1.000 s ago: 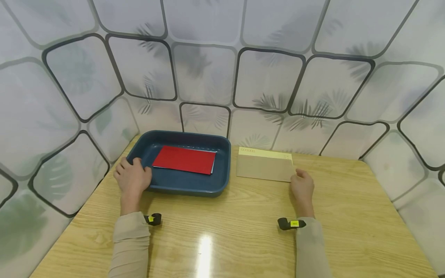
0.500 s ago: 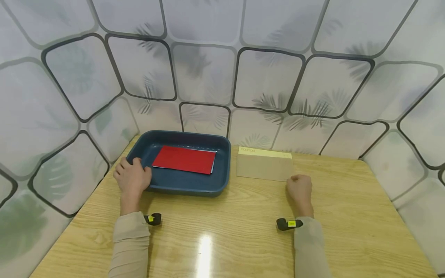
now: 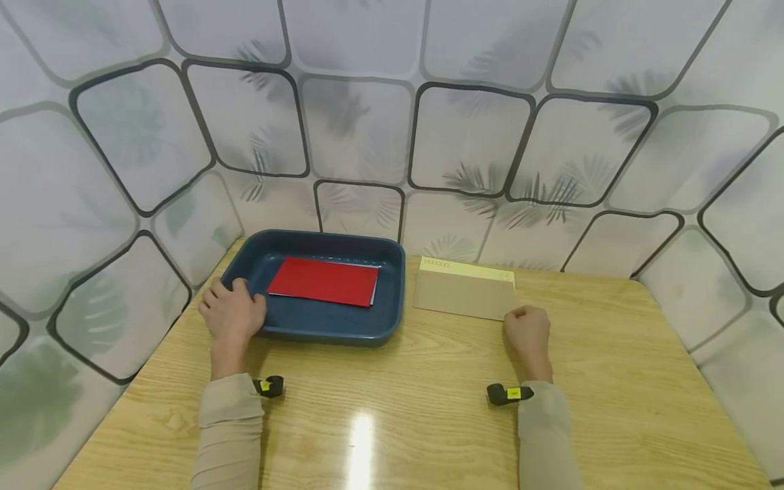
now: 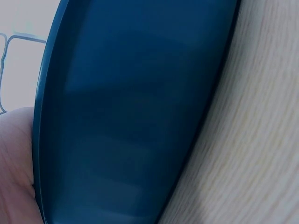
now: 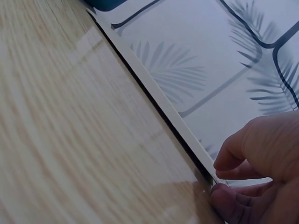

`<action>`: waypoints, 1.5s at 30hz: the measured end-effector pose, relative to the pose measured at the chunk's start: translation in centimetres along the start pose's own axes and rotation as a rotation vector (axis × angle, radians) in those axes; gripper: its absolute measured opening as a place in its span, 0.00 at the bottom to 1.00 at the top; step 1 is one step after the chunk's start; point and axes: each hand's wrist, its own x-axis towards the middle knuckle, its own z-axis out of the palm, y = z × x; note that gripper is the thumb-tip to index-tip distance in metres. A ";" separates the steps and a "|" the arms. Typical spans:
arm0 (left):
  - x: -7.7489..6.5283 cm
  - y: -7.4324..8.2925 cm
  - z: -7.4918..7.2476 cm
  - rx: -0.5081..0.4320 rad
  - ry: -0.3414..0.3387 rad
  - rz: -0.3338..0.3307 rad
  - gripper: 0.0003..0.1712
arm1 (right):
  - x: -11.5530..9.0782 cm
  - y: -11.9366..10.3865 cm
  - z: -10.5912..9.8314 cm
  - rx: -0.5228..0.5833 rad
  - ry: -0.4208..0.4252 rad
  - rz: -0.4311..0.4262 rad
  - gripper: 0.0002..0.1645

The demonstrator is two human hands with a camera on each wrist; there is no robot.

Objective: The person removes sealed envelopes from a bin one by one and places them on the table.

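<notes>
In the head view my left hand [image 3: 233,309] holds the near left corner of a dark blue tray [image 3: 324,333], fingers curled over its rim. The left wrist view shows the palm against the tray's outer wall [image 4: 126,116]. A red envelope [image 3: 324,280] lies inside the tray, over something pale that peeks out at its right edge. To the tray's right is a tan envelope [image 3: 465,294] with a pale yellow strip of small printed boxes along its far side. My right hand [image 3: 528,337] pinches its near right corner between thumb and fingers, as the right wrist view shows.
Everything stands on a light wood-grain table [image 3: 429,395]. A patterned wall covering [image 3: 361,129] rises behind the table and at both sides. Black wrist cameras [image 3: 508,394] sit at both sleeves.
My right hand has shifted slightly left and nearer, its fingers curling in more at the tan envelope's corner. The left hand, tray and red envelope look the same.
</notes>
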 end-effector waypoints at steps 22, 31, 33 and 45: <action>-0.2 0.3 -0.1 -0.007 -0.005 0.004 0.29 | 0.8 0.1 -0.2 -0.097 -0.181 0.039 0.33; -0.3 0.4 -0.1 -0.026 0.001 0.008 0.28 | 0.9 -0.2 -0.6 -0.062 -0.183 0.051 0.37; -0.3 0.3 -0.1 -0.027 0.003 0.009 0.28 | 0.9 -0.6 -0.8 -0.036 -0.178 0.034 0.37; -0.3 0.2 -0.3 -0.019 0.014 0.005 0.28 | -0.3 -4.3 -0.5 0.029 -0.197 -0.057 0.38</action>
